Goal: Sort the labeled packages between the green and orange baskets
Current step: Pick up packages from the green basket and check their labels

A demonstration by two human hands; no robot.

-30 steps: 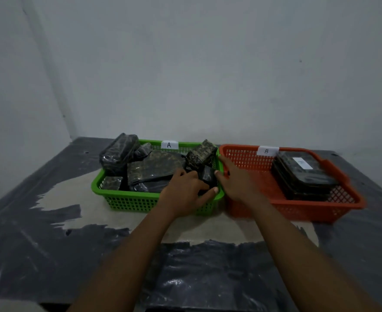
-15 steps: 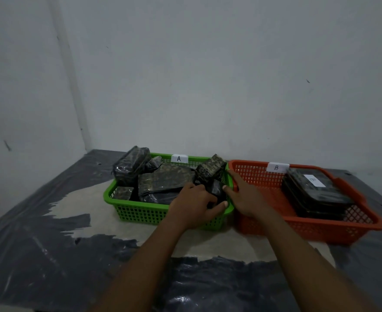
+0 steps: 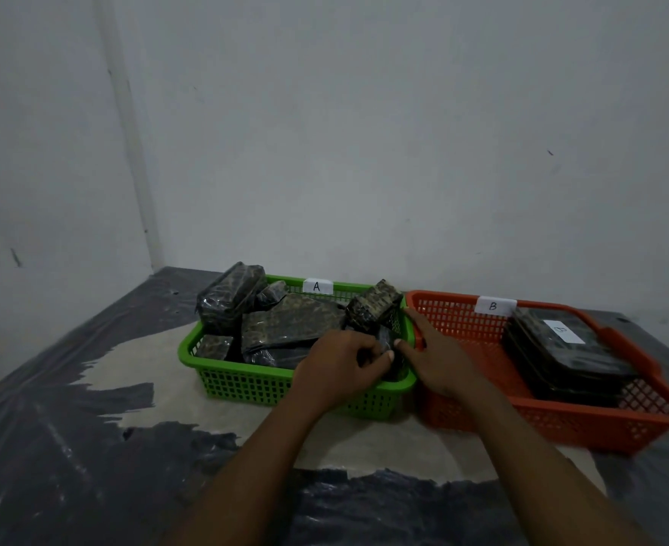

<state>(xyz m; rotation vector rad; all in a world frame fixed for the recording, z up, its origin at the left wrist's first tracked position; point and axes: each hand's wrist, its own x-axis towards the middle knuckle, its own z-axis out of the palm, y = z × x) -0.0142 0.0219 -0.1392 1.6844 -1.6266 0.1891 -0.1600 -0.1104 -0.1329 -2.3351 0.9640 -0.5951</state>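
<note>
Two hands meet at the 4 o'clock corner of the green basket, and between them is a small dark package that sits low against the basket wall. The left hand has its fingers curled round this package and grips it. The right hand lies with rather straight fingers over the place where the two rims touch, and only its thumb is against the package, so I judge it as steadying and not holding. The label of this package is not visible, so I cannot tell which basket it belongs to. I think the first risk is to sort it wrongly if it goes over before the label is turned up and read. The second risk is the blocky package at 2 o'clock in the green basket. It stands tilted on the others and leans on the rim just behind the hands, and a quick pull upward could make it fall over the edge. The wrap looks glossy and may slip in a one-hand grip. The orange basket stands at 3 o'clock, touching the green one. It carries the tag B, and a stack of flat packages fills its right part, while the left part is free to receive. The green basket has the tag A, a flat pouch in the middle and a big wrapped bundle at 10 o'clock. A wrinkled plastic sheet covers the table.
</note>
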